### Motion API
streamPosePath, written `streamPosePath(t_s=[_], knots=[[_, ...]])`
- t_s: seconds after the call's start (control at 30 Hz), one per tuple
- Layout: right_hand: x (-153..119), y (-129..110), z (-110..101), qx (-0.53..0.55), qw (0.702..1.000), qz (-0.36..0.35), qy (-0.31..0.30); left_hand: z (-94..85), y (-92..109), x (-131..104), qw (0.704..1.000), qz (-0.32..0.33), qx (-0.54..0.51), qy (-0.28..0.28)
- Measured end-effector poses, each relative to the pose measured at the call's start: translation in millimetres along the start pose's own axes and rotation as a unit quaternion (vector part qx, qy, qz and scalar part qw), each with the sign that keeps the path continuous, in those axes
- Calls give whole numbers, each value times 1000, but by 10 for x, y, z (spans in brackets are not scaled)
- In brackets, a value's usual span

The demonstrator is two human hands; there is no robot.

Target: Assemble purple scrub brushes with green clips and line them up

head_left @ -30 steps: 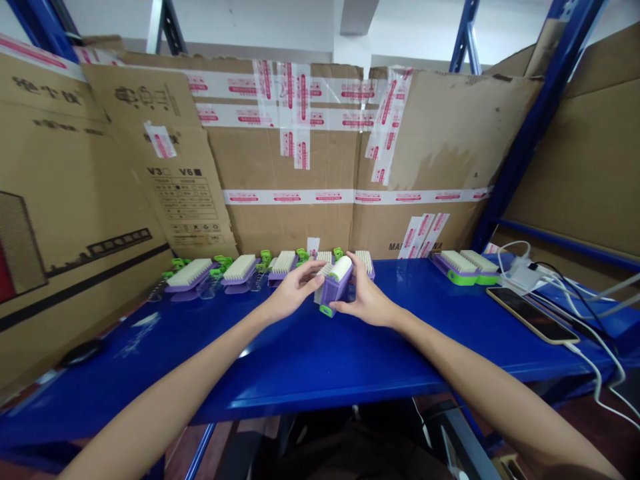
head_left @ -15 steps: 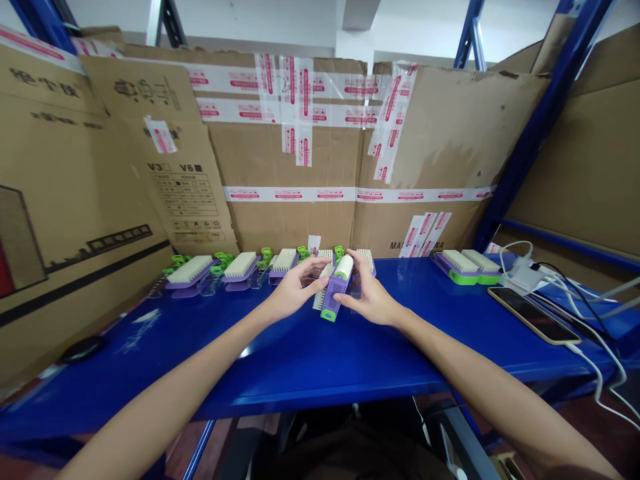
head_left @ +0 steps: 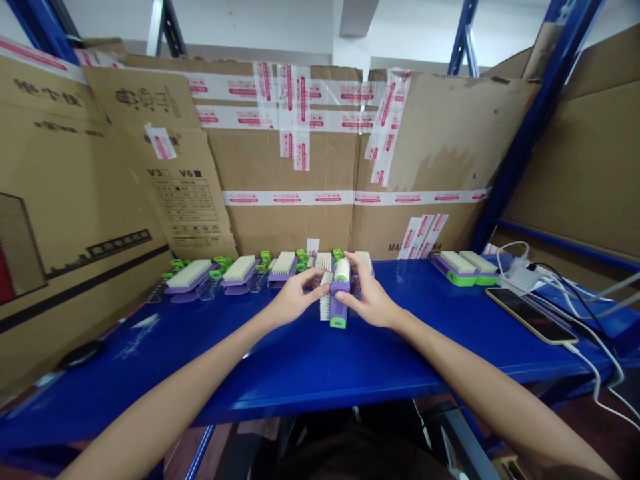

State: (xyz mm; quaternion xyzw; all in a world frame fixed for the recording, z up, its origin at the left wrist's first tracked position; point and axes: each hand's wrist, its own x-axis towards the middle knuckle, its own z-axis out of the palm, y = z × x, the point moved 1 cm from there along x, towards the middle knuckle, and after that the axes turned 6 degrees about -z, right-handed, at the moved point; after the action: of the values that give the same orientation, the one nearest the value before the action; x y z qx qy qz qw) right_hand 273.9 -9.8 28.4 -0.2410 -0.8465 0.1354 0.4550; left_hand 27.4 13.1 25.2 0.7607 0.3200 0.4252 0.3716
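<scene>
- brush (head_left: 339,305): located at mid-table, between the two hands, in front of the row; purple body, green near end, white cylinder (head_left: 343,269) at the far end. contact with the blue table (head_left: 300,373) cannot be confirmed.
- right hand (head_left: 370,298): gripping the brush from the right. the thumb lies across the purple body and the index finger reaches up beside the white cylinder, presumably so that one hand supports both parts.
- left hand (head_left: 295,298): partly curled, thumb and fingertips at the bristle side. it appears to steady the brush lightly; whether it grips cannot be told.
- bristles (head_left: 325,308): turned left, away from the right palm. the likely reason is that the smooth body gives a firmer hold.
- row of brushes (head_left: 240,268): spaced along the back of the table, bristles up, probably to avoid flattening them and to leave the forearms unobstructed.
- green clips (head_left: 266,256) and clear parts (head_left: 259,280): set among the row, apparently grouped by unit.
- brush pair (head_left: 465,262): side by side at the right, well apart from the row, perhaps to separate the two groups.
- phone (head_left: 531,315): at the right edge, cable (head_left: 596,373) attached, near the charger (head_left: 524,275), presumably within cable reach.
- cardboard (head_left: 290,160): upright and taped behind the table, probably serving as a backstop.
</scene>
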Motion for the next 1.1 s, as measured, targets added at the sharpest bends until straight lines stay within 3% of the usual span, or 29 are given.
streamPosePath(t_s=[0.23, 0.43, 0.6, 0.83, 0.97, 1.1], knots=[[4, -61, 23, 11, 1000, -11, 16, -83, 190, -33, 994, 47, 24, 98], [6, -71, 24, 1, 1000, -11, 27, -90, 219, -30, 996, 42, 66, 50], [-1, -61, 17, -6, 1000, -8, 26, -49, 210, -35, 998, 27, 44, 21], [14, -121, -28, -44, 998, -40, 21, -24, 172, -40, 999, 8, 50, 2], [29, -189, -64, -74, 994, -83, 5, 1, 152, -41, 995, 27, 93, 12], [29, -219, -63, -81, 992, -95, 2, 7, 122, -43, 997, 31, 68, 3]])
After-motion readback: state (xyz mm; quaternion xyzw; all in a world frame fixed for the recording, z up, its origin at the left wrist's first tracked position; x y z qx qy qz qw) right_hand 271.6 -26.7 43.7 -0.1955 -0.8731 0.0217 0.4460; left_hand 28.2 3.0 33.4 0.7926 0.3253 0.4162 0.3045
